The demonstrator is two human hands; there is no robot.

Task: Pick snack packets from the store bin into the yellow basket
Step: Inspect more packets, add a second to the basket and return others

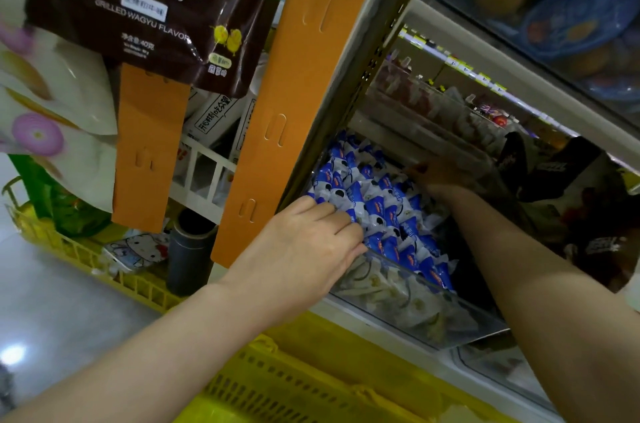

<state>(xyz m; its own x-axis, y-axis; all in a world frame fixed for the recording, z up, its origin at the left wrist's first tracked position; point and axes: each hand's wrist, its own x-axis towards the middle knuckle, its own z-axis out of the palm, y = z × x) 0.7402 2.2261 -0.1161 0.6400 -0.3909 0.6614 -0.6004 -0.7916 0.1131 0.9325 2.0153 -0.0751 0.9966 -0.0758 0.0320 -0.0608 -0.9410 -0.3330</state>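
Both hands reaching into the snack bin.
Left hand (304, 242) lies flat, fingers straight, pressing on the blue-white snack packets (381, 211) at the near-left corner of the clear bin (433, 313). Right hand (440, 176) sits at its 2 o'clock, deep at the back (dark and blurred: grip unreadable, possibly touching packets). Yellow basket (294, 384) at 6 o'clock, under the shelf; orange strip (294, 76) at 12.
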